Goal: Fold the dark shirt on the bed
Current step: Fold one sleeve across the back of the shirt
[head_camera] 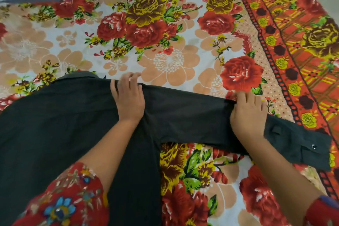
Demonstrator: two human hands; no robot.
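Floral bedsheet (170, 60) under one dark shirt (55, 124).
Spread flat, sleeve (192, 115) outstretched; left hand (129, 97) pressing flat, right hand (247, 115) pinching sleeve.

Soft, even daylight fills the scene, bright enough to keep the bed (174, 57) print vivid, and no hard shadows fall anywhere on it. The dark shirt (55, 124) swallows the light, so its folds read as near-flat black with little detail. Nothing glares. Wide-angle distortion bows the bed's far edge and stretches the pattern toward its right edge. Slight motion blur softens the left hand (128, 95), and the patterned sleeve (67, 200) at the near edge is smeared.
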